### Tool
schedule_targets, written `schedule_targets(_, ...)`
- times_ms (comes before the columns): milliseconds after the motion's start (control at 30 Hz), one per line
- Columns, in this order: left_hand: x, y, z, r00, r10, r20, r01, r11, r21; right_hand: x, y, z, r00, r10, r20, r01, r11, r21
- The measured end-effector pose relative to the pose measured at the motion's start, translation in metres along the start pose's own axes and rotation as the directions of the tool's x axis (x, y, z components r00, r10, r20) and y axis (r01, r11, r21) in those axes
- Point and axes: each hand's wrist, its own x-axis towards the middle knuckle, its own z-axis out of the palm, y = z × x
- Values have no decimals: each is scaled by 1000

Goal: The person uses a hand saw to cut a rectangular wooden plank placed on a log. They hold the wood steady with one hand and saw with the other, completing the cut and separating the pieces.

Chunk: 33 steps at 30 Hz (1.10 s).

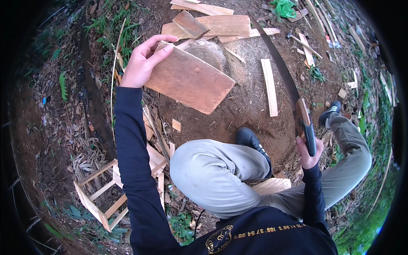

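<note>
My left hand [145, 60] grips a flat reddish-brown wooden board [191, 78] at its upper left corner, thumb on top. The board is held tilted above the ground, in front of a sawdust-covered stump [208, 52] that it partly hides. My right hand [309, 151] is closed around the dark grip of a handsaw [285, 72]. The saw's long, curved blade points up and away from me, apart from the board. A pale wooden strip [269, 87] lies on the soil between the board and the saw.
Several planks [225, 25] lie beyond the stump. At the far right is a hammer [307, 46] across a wood offcut. A slatted wooden frame [102, 199] and scraps lie left of my bent knee [191, 161]. A green plastic bag [284, 8] sits at the far edge.
</note>
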Motion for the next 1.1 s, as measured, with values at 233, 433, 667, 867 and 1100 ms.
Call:
schedule_targets(233, 0, 6, -3, 992, 126, -9, -126, 992, 2, -2, -4, -3, 1000, 7, -10, -7, 1000, 1)
schedule_targets(433, -3, 21, 10, 998, 5, 62, 5, 985, -171, -2, -1, -5, 1000, 4, -31, -4, 1000, 10)
schedule_targets(667, -25, -19, 39, 910, -259, -324, 191, 955, -228, -4, -2, -1, 998, 70, -9, -68, 987, 149)
schedule_targets(867, -79, -56, 109, 880, -415, -230, 372, 905, -208, -6, 9, 2, 1000, 20, -24, -16, 985, 169)
schedule_targets(1100, -70, -87, 87, 768, 41, -639, 316, 845, 433, -9, 13, 4, 998, 40, -49, -32, 986, 162)
